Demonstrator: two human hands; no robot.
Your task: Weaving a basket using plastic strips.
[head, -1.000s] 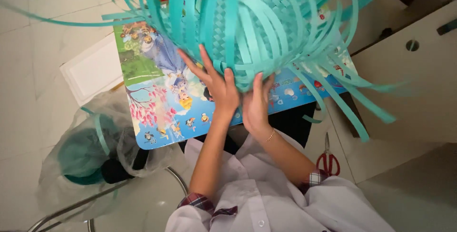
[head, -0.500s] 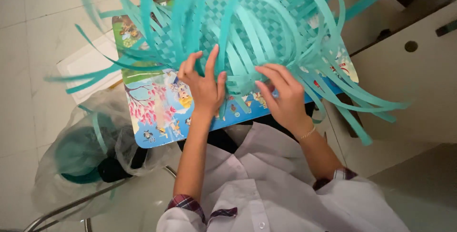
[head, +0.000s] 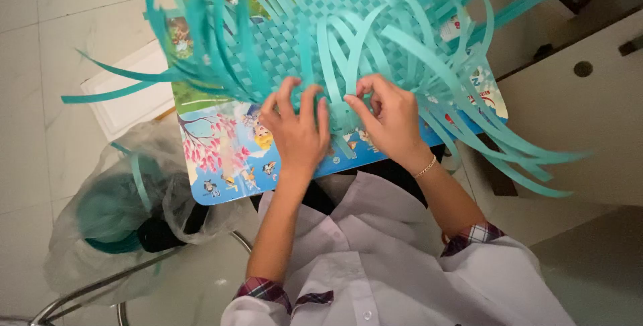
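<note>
Pale tiled floor below, a colourful picture board (head: pixel 228 158) as the work surface, a clear plastic bag (head: pixel 114 225) at left. On the board lies the teal woven mat (head: pixel 321 25). Since a moment ago, left hand (head: pixel 298 132) presses flat at its near edge; right hand (head: pixel 388 115) now pinches a strip (head: pixel 335 65).

Your surroundings: colourful cartoon-printed board (head: pixel 231 155) lying across lap. Clear plastic bag (head: pixel 100 232) near left on floor, teal strip rolls inside, dark object beside them. White flat tray (head: pixel 127 102) far left on pale tiled floor (head: pixel 40 45). Chrome chair frame (head: pixel 100 286) near left. Cream cabinet (head: pixel 589 118) right, round hole in face.
</note>
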